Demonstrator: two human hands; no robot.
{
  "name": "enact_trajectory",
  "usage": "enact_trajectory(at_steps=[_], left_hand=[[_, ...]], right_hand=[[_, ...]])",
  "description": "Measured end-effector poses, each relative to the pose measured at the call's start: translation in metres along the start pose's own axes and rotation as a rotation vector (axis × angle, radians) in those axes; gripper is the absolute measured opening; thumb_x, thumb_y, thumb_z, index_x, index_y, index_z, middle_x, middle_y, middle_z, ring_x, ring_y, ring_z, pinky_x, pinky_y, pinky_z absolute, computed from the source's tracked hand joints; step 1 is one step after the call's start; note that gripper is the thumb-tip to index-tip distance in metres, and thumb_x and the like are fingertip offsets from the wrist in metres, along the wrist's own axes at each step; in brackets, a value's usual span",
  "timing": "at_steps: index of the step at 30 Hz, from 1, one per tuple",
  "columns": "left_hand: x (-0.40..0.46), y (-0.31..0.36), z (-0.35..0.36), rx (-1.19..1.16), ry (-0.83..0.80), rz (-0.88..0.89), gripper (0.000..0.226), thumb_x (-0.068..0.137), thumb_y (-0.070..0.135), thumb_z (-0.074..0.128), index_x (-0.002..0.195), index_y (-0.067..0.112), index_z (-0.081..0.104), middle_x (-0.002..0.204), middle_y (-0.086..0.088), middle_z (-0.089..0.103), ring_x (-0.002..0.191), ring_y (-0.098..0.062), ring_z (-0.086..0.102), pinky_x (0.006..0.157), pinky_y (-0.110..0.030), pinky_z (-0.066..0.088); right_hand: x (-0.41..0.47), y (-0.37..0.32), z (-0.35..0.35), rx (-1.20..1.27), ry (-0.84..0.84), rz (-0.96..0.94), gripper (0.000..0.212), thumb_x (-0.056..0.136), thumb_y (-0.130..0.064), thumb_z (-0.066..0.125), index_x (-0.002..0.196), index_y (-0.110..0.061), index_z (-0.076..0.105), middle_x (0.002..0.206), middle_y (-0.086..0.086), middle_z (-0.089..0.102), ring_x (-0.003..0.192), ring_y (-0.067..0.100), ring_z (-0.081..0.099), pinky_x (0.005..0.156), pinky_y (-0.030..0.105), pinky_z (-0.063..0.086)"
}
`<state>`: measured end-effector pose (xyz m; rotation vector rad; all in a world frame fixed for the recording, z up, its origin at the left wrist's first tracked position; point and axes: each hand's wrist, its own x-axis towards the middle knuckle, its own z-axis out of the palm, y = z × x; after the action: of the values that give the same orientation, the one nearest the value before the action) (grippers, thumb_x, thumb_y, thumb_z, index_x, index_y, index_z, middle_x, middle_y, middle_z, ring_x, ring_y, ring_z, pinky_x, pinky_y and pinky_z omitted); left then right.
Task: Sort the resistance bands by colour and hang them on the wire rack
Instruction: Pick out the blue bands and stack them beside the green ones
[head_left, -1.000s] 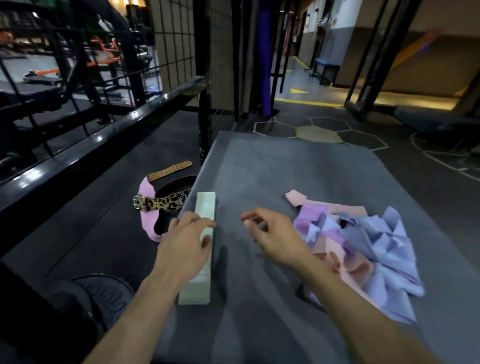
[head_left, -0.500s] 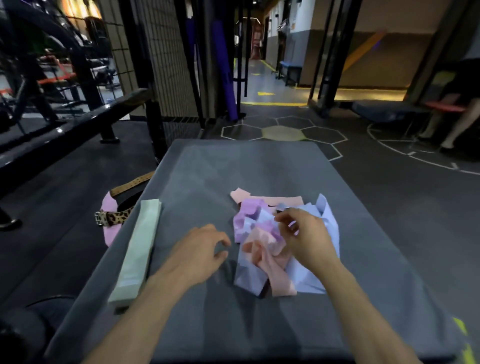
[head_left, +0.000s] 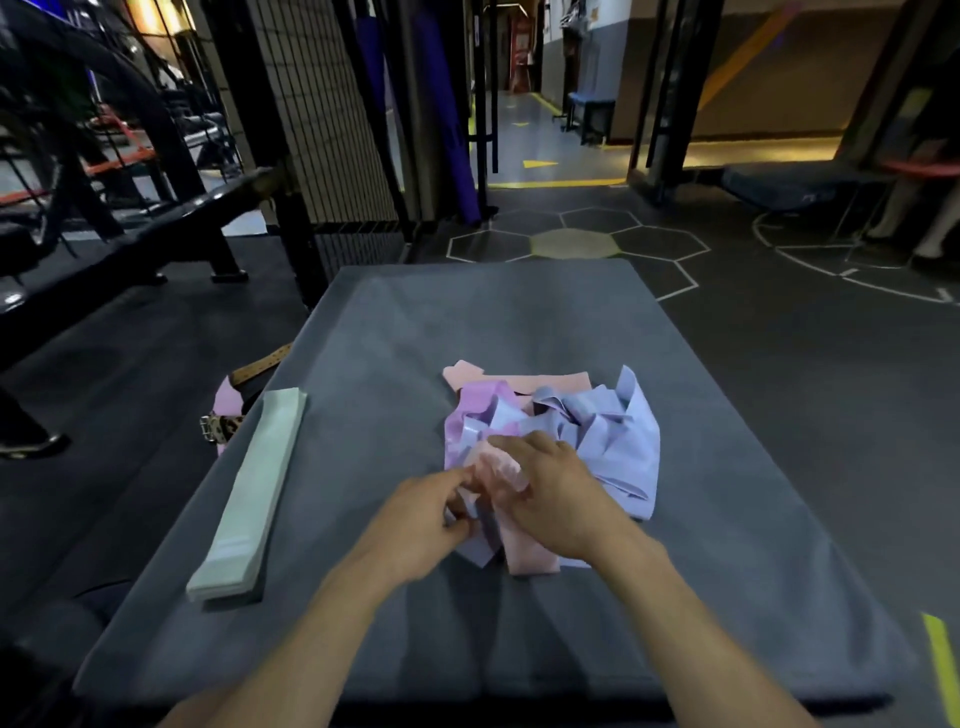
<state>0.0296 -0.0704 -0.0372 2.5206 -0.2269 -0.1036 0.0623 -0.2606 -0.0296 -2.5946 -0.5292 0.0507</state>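
Note:
A tangled pile of resistance bands (head_left: 592, 431) in pale blue, pink and lilac lies mid-right on the grey padded surface (head_left: 519, 322). A flat stack of pale green bands (head_left: 254, 493) lies straight along the left edge. Both hands meet at the near side of the pile. My left hand (head_left: 426, 519) pinches a pink band (head_left: 498, 467) at its near end. My right hand (head_left: 550, 488) lies over the same pink band, fingers curled on it. A black wire mesh panel (head_left: 322, 119) stands upright at the back left.
A pink and leopard-print lifting belt (head_left: 223, 421) lies on the dark floor left of the surface. A black steel frame (head_left: 156, 228) runs along the left. Someone's legs (head_left: 930, 228) show at the far right by a bench.
The view has swung right and centred on the pile. My left hand left the green stack and came to the pile. Both hands closed on the pink band.

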Motion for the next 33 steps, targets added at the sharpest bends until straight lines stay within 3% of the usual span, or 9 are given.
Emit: enact_trajectory(at_steps=[5, 8, 11, 15, 20, 25, 27, 31, 33], left_hand=[[0.009, -0.003, 0.003, 0.050, -0.045, 0.035, 0.026, 0.081, 0.015, 0.067, 0.100, 0.032, 0.066, 0.075, 0.011, 0.057, 0.063, -0.005, 0.052, 0.068, -0.032, 0.053], [0.011, -0.003, 0.002, 0.134, 0.016, 0.084, 0.013, 0.079, 0.025, 0.067, 0.092, 0.028, 0.066, 0.083, 0.011, 0.058, 0.072, -0.010, 0.054, 0.069, -0.039, 0.053], [0.009, -0.004, -0.010, 0.036, 0.099, 0.124, 0.013, 0.079, 0.026, 0.077, 0.088, 0.031, 0.068, 0.087, 0.014, 0.057, 0.079, -0.006, 0.057, 0.073, -0.033, 0.052], [-0.004, -0.005, -0.032, -0.237, 0.237, 0.174, 0.018, 0.081, 0.013, 0.078, 0.084, 0.028, 0.068, 0.090, 0.010, 0.064, 0.086, -0.009, 0.063, 0.075, -0.024, 0.049], [-0.023, 0.001, -0.061, -0.682, 0.403, 0.164, 0.015, 0.085, 0.003, 0.073, 0.087, 0.012, 0.062, 0.096, -0.004, 0.075, 0.091, -0.013, 0.070, 0.081, -0.022, 0.054], [-0.036, 0.006, -0.087, -0.820, 0.428, 0.233, 0.034, 0.087, -0.014, 0.065, 0.086, 0.019, 0.064, 0.093, -0.004, 0.075, 0.090, -0.017, 0.070, 0.082, -0.023, 0.055], [-0.034, 0.018, -0.109, -0.791, 0.436, 0.297, 0.040, 0.085, -0.012, 0.068, 0.088, 0.028, 0.067, 0.092, 0.003, 0.074, 0.088, -0.013, 0.070, 0.081, -0.022, 0.054], [-0.021, 0.044, -0.154, -0.812, 0.433, 0.407, 0.035, 0.084, -0.010, 0.069, 0.107, 0.016, 0.065, 0.095, 0.011, 0.073, 0.092, -0.006, 0.067, 0.086, -0.021, 0.053], [-0.016, 0.047, -0.160, -0.847, 0.446, 0.391, 0.032, 0.087, -0.006, 0.070, 0.111, 0.015, 0.065, 0.096, 0.008, 0.073, 0.092, -0.011, 0.065, 0.088, -0.031, 0.054]], right_hand=[[0.005, -0.005, -0.003, -0.181, -0.130, -0.065, 0.052, 0.099, -0.032, 0.038, 0.150, -0.035, 0.037, 0.146, -0.005, 0.045, 0.119, 0.031, 0.041, 0.099, 0.042, 0.039], [0.013, -0.011, -0.002, -0.340, -0.121, -0.066, 0.032, 0.101, -0.031, 0.032, 0.118, -0.025, 0.059, 0.125, 0.001, 0.055, 0.110, 0.030, 0.044, 0.085, 0.039, 0.037], [0.016, -0.014, -0.015, -0.178, 0.093, -0.016, 0.031, 0.096, -0.025, 0.032, 0.084, -0.015, 0.059, 0.095, 0.010, 0.065, 0.092, 0.033, 0.057, 0.070, 0.037, 0.042], [0.009, -0.001, -0.034, 0.186, 0.457, 0.146, 0.021, 0.094, -0.013, 0.049, 0.075, -0.022, 0.050, 0.069, 0.000, 0.059, 0.068, 0.022, 0.056, 0.060, 0.025, 0.042], [0.007, 0.016, -0.051, 0.455, 0.715, 0.267, 0.008, 0.096, -0.023, 0.049, 0.094, -0.026, 0.056, 0.086, 0.003, 0.066, 0.086, 0.028, 0.060, 0.072, 0.040, 0.050], [0.020, 0.004, -0.041, 0.277, 0.535, 0.411, 0.039, 0.100, -0.025, 0.043, 0.138, -0.028, 0.049, 0.138, 0.003, 0.054, 0.126, 0.036, 0.043, 0.104, 0.048, 0.037], [0.023, -0.016, -0.036, 0.229, 0.520, 0.310, 0.043, 0.102, -0.031, 0.045, 0.145, -0.029, 0.045, 0.149, -0.002, 0.043, 0.135, 0.028, 0.034, 0.108, 0.048, 0.033], [0.022, -0.065, -0.028, 0.613, 0.435, -0.043, 0.031, 0.107, -0.034, 0.042, 0.120, -0.019, 0.065, 0.119, -0.008, 0.066, 0.110, 0.000, 0.057, 0.093, 0.026, 0.043], [0.019, -0.091, -0.026, 0.888, 0.277, -0.073, 0.044, 0.108, -0.034, 0.039, 0.097, 0.002, 0.062, 0.090, 0.015, 0.063, 0.086, 0.010, 0.058, 0.078, 0.031, 0.043]])
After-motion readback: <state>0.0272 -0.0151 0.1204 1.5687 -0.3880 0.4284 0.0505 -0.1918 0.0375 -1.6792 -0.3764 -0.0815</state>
